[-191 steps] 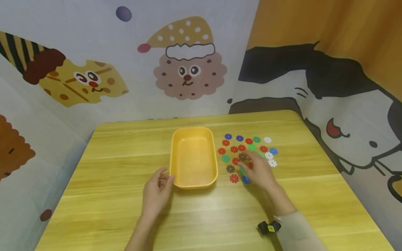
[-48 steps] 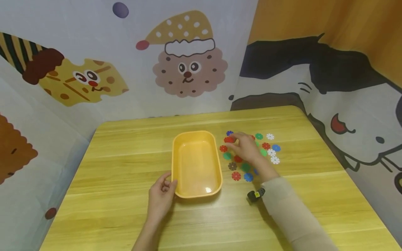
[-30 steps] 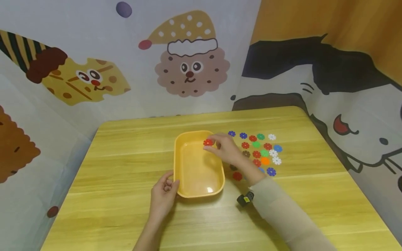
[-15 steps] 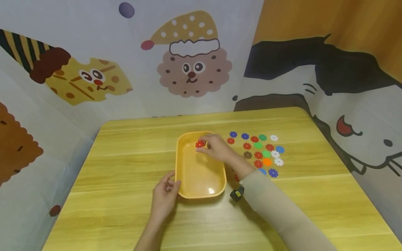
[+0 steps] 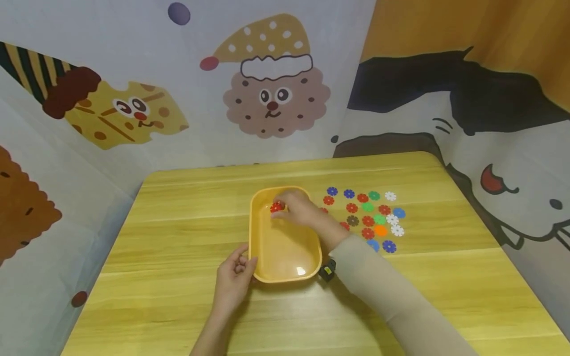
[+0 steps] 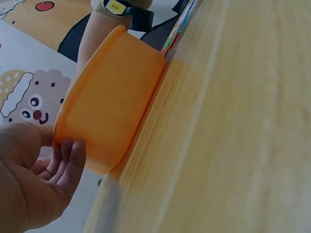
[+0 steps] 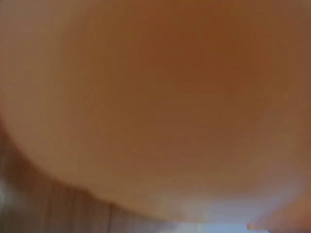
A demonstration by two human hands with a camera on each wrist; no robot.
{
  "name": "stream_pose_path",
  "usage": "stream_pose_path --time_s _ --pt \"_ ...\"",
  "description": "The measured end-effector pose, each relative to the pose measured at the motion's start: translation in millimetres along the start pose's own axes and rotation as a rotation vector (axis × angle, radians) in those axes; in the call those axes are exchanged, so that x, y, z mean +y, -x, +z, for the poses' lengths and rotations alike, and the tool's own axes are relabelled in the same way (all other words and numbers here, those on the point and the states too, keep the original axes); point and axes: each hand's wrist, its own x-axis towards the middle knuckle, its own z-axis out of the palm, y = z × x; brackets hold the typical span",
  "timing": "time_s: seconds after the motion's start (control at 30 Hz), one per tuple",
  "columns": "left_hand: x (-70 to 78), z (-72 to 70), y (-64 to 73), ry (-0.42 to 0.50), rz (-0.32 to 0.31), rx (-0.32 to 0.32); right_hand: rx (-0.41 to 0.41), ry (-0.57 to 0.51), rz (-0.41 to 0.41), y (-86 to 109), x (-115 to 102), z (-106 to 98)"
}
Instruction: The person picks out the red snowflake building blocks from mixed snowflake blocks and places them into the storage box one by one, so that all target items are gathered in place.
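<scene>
My right hand (image 5: 296, 207) is inside the far part of the yellow-orange plastic tray (image 5: 285, 281), pinching a red flower-shaped plastic disc (image 5: 277, 207) between thumb and fingers. It may be more than one disc; the fingers cover part of it. At the tray's near left corner, my left hand (image 5: 232, 277) holds the rim. The left wrist view shows the thumb and curled fingers of that left hand (image 6: 36, 179) on the rim of the tray (image 6: 109, 102). A large brown-orange blur fills the right wrist view, with no disc discernible.
Right of the tray, loose flower-shaped discs lie spread out: several red discs (image 5: 351, 208), blue discs (image 5: 389, 246), green discs (image 5: 367, 206) and white discs (image 5: 397, 230), plus an orange disc (image 5: 380, 230). My right forearm hides some. Cartoon-printed cloth (image 5: 276, 153) stands behind the wooden table (image 5: 178, 222).
My right hand picked red from the spread of discs, carried it left over the tray's right rim and moved slightly farther left inside the tray. My left hand stays at the rim.
</scene>
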Motion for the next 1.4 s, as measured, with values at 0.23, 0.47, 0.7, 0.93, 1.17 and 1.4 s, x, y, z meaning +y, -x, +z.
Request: stream_pose_path --time_s 0.23,0.47,0.7,0.93,1.17,1.4 --pt "-4.9 1.3 -0.7 0.006 0.017 0.013 -0.062 0.012 0.059 -6.4 -2 16" --pt "-6.2 0.4 -1.2 0.015 -0.012 0.019 -0.104 -0.037 0.126 -10.4 -1 25" --pt "-6.3 -0.9 -0.4 0.009 -0.003 0.018 -0.128 -0.047 0.201 -11.5 0 27" --pt "-4.9 0.2 0.4 0.034 -0.005 0.016 -0.083 -0.093 0.156 -11.1 -1 24" --pt "-4.7 3.0 1.0 0.046 -0.036 0.025 0.035 -0.141 0.069 -4.7 0 13" --pt "-6.0 2.1 1.3 0.017 -0.039 0.040 0.197 -0.197 0.016 8.7 1 0"
